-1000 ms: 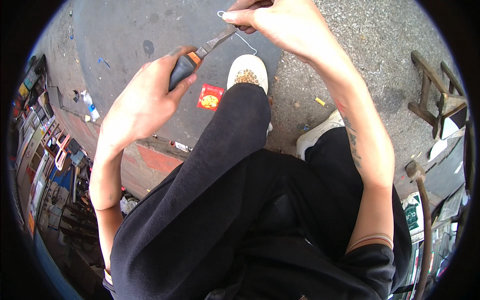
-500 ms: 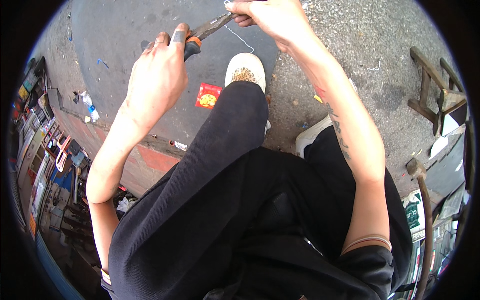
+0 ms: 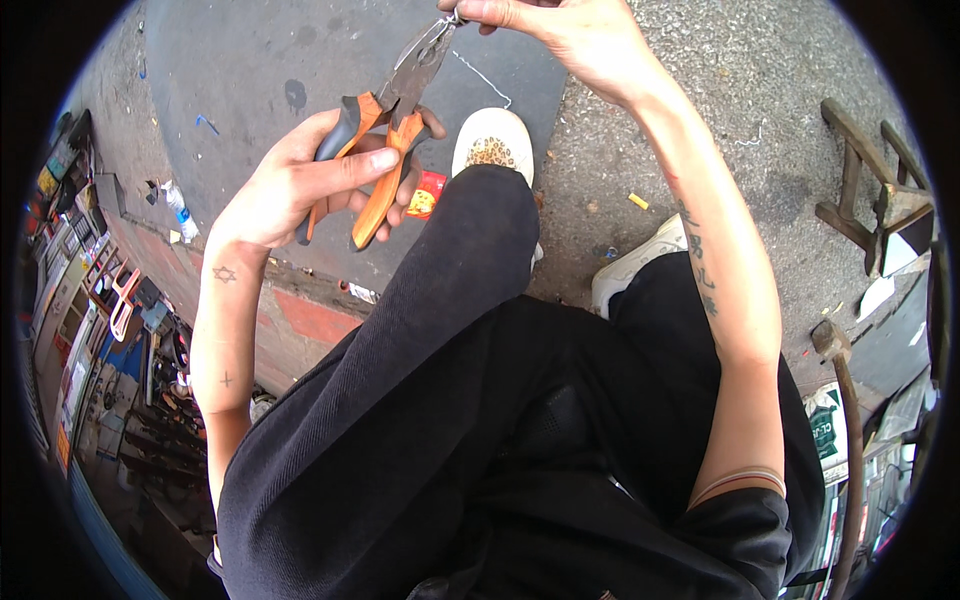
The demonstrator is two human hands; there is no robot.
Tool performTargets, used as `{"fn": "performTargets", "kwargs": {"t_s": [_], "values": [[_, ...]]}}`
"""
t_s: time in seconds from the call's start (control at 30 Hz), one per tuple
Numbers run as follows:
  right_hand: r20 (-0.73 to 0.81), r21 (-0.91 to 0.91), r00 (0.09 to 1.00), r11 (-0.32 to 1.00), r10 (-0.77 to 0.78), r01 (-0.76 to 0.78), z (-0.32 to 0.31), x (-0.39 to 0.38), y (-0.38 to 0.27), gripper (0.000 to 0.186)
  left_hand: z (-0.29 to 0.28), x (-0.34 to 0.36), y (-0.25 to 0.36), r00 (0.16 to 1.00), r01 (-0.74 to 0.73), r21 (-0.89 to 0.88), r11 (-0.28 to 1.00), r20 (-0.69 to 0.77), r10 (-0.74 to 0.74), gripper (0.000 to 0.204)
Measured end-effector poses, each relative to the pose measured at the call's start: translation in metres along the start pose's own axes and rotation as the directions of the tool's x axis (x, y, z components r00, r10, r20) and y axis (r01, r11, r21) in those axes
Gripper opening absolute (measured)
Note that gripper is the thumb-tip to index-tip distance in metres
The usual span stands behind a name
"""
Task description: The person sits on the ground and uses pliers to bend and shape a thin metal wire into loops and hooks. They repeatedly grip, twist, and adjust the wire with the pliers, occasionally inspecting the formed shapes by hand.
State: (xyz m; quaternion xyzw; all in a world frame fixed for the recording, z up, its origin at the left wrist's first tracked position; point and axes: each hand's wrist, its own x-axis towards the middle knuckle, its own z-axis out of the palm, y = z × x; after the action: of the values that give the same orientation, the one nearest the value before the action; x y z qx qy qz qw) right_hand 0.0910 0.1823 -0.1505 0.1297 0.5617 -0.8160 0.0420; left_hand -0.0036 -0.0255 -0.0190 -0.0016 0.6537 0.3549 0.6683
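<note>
My left hand [image 3: 325,180] is wrapped round a pair of pliers [image 3: 385,195] with orange and black handles. The handles are spread, and the metal jaws point up and away from me. At the top edge of the view my right hand [image 3: 570,35] pinches a thin wire [image 3: 456,16] right by the jaw tips. Its far part is cut off by the frame, and I cannot tell whether the jaws grip it. Beyond my shoe, a whitish twisted strand [image 3: 482,78] appears to lie on the dark mat [image 3: 270,60].
A red packet [image 3: 427,194] lies beside my left shoe [image 3: 492,140]. On the right are a wooden stool [image 3: 870,190] and a long-handled hammer [image 3: 845,400]. Tools and goods crowd the left side, near a plastic bottle [image 3: 178,208]. A yellow scrap [image 3: 638,201] sits on the concrete.
My left hand has turned over, from knuckles up to thumb and fingers showing, and come slightly nearer. The pliers' handles have spread apart. My right hand stays near the jaw tips.
</note>
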Motion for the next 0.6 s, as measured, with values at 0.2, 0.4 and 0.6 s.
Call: {"fn": "performTargets", "kwargs": {"t_s": [0.2, 0.4, 0.6], "values": [[0.048, -0.031, 0.990, 0.991, 0.129, -0.128, -0.004, -0.001, -0.008, 0.019, -0.003, -0.001, 0.007, 0.999, 0.027, 0.129, 0.991, 0.020, -0.030, 0.033], [0.090, 0.047, 0.945, 0.946, 0.315, -0.320, 0.000, -0.003, -0.006, 0.020, 0.009, -0.009, 0.012, 0.971, 0.132, 0.633, 0.763, -0.236, 0.027, 0.029], [-0.041, -0.061, 0.997, 0.996, 0.058, -0.061, 0.005, -0.002, 0.010, 0.018, -0.014, 0.010, -0.010, 0.969, 0.081, 0.667, 0.741, -0.226, 0.097, 0.038]]}}
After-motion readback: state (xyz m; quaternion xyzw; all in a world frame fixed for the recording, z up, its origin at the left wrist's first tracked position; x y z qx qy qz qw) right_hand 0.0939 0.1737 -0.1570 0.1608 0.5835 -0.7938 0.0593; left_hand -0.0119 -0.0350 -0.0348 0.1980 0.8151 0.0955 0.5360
